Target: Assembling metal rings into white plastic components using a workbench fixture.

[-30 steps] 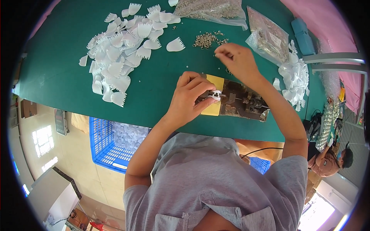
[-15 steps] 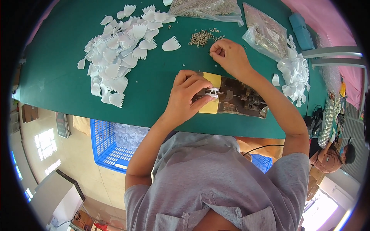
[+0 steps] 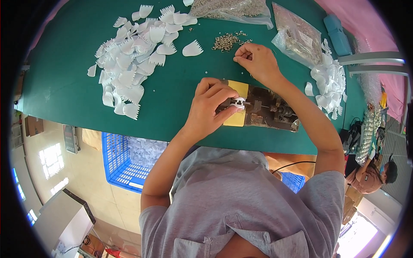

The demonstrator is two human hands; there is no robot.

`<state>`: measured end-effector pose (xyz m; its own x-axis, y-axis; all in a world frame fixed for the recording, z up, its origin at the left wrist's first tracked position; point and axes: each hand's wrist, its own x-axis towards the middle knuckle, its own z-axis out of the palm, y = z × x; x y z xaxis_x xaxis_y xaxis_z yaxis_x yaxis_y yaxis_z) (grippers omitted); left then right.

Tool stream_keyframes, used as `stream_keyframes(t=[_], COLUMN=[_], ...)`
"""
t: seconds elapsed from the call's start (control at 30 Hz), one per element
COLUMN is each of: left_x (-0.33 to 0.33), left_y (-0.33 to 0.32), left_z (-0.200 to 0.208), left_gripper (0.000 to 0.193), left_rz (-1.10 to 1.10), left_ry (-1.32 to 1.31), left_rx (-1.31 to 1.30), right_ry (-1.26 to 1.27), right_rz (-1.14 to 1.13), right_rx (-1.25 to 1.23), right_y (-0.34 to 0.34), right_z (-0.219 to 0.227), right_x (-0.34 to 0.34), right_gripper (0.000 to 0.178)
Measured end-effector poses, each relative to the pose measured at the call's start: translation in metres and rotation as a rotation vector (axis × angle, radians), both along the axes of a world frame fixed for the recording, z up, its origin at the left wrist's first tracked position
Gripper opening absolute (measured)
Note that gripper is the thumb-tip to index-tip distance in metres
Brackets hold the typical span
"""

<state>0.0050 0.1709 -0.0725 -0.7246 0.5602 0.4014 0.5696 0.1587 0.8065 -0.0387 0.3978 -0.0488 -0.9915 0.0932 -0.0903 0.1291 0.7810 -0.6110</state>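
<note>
My left hand point(image 3: 209, 103) is closed in a pinch, thumb and fingers gripping a small white plastic piece point(image 3: 238, 103). It holds the piece at the left end of a dark metal fixture point(image 3: 266, 115), over a yellow pad point(image 3: 233, 120). Beyond the fixture, my right hand point(image 3: 261, 63) hovers over the green table with thumb and fingertips pressed together. Whatever those fingertips hold, if anything, is too small to make out. Just past them lies a pile of small brass-coloured metal clips point(image 3: 225, 42).
White toothed plastic pieces point(image 3: 131, 60) are heaped at the left; more white pieces point(image 3: 329, 84) lie far right. Clear bags of metal parts point(image 3: 232, 10) lie at the back, near a teal box point(image 3: 337, 34). Below the table edge stands a blue crate point(image 3: 116, 161). A person point(image 3: 372, 176) is at far right.
</note>
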Motion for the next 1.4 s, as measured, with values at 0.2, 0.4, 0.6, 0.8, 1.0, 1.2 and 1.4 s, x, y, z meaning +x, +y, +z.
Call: stream_keyframes(t=[0.2,0.4,0.6,0.8,1.0,1.2,1.4], left_x=[-0.001,-0.001,-0.002,-0.002,-0.001,-0.002,-0.002], left_y=[0.001,0.001,0.002,0.003,0.003,0.002,0.002], left_z=[0.0,-0.003,0.0,-0.001,-0.002,-0.003,0.0], left_gripper=[0.027,0.033,0.027,0.028,0.031,0.034,0.03], left_rz=[-0.009,0.008,0.012,0.025,0.038,0.023,0.021], left_ry=[-0.028,-0.074,-0.061,-0.037,-0.057,-0.052,-0.03], left_rx=[0.0,0.011,-0.007,0.004,0.007,0.021,0.016], right_ry=[0.015,-0.057,0.055,0.101,0.062,0.013,0.072], right_rz=[0.132,0.237,0.407,0.407,0.392,0.374,0.362], right_rx=[-0.075,-0.302,-0.07,0.028,0.019,0.006,0.04], right_y=[0.013,-0.002,-0.017,-0.02,-0.022,-0.023,-0.027], right_z=[0.002,0.062,0.067,0.059,0.062,0.066,0.058], right_x=[0.004,0.068,0.087,0.087,0.088,0.088,0.092], right_gripper=[0.018,0.012,0.008,0.011,0.01,0.012,0.011])
